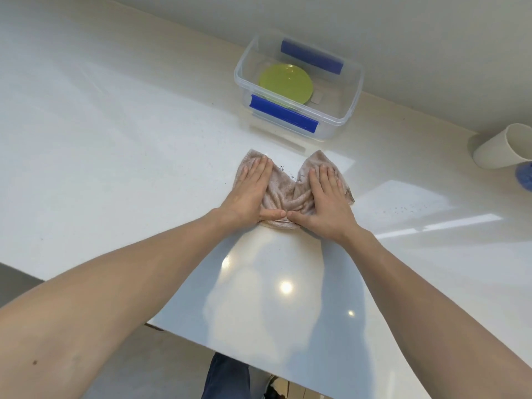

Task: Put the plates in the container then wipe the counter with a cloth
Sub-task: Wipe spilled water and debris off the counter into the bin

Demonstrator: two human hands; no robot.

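Left hand (250, 189) and right hand (324, 197) laid flat, fingers straight and together, pressed side by side on a bunched beige cloth (283, 194) at the middle of the white surface (115, 139), thumbs nearly touching at the cloth's near edge. Green plates (285, 84) stacked inside a clear container (349, 110) with blue clips, set at the far side of the surface beyond the cloth. Dark crumbs (403, 210) scattered to the right of the cloth, with a white cup (501, 149) near the far right edge.
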